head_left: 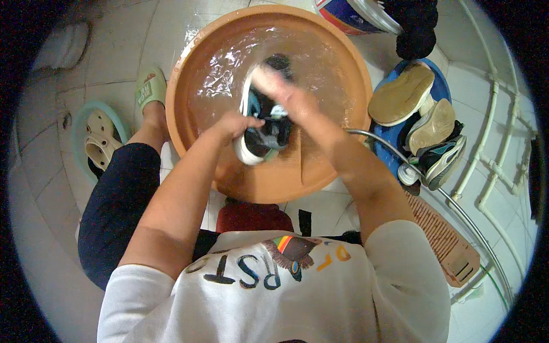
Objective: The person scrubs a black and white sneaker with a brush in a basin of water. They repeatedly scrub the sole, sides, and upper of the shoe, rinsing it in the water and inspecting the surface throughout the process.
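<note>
A black and white sneaker (267, 135) with teal patches is tilted over the water in a large orange-brown basin (187, 123). My left hand (233, 123) is closed on the sneaker's left side, with the thumb over its upper. My right hand (283, 94) lies across the upper part of the sneaker and is smeared by motion, so its fingers do not show clearly. Just beyond those fingers is a dark patch (278, 63); I cannot tell whether it belongs to the sneaker or is a separate thing.
To the right, a blue tub (390, 146) bears several shoes, with a bent metal hose (384, 140) in front. A pink-brown washboard (443, 240) leans at the lower right. A bucket (357, 17) stands at the far right. Clogs (102, 143) lie in a pale green basin (77, 137) at left.
</note>
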The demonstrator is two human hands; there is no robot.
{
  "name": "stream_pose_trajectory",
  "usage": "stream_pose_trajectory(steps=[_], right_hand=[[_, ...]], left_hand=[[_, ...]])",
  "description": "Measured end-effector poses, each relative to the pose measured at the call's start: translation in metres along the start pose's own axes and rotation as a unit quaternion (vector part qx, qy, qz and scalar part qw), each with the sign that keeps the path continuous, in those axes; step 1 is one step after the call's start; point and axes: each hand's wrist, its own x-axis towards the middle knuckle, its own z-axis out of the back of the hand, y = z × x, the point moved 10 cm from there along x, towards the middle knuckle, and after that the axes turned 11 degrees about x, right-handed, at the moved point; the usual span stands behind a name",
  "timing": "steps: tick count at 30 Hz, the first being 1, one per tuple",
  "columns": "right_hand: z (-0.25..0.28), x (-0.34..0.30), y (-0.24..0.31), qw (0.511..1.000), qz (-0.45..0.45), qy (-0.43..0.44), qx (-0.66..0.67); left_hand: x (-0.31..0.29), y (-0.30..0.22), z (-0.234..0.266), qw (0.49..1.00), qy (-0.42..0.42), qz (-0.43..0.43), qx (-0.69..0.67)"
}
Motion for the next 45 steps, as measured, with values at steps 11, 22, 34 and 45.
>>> stream_pose_trajectory(steps=[11,22,34,45], right_hand=[[0.005,0.023,-0.041,0.993,-0.117,-0.001,-0.029],[0.024,0.026,-0.024,0.993,-0.102,-0.027,-0.055],[0.032,0.043,-0.043,0.992,-0.042,-0.084,-0.081],[0.036,0.036,-0.040,0.982,-0.084,0.002,-0.168]], left_hand=[[-0.025,-0.004,0.014,0.997,-0.042,0.015,0.070],[-0.013,0.006,0.019,0.963,-0.120,-0.017,0.241],[0.006,0.023,0.016,0.958,-0.164,-0.028,0.234],[0.001,0.015,0.011,0.954,-0.141,-0.001,0.266]])
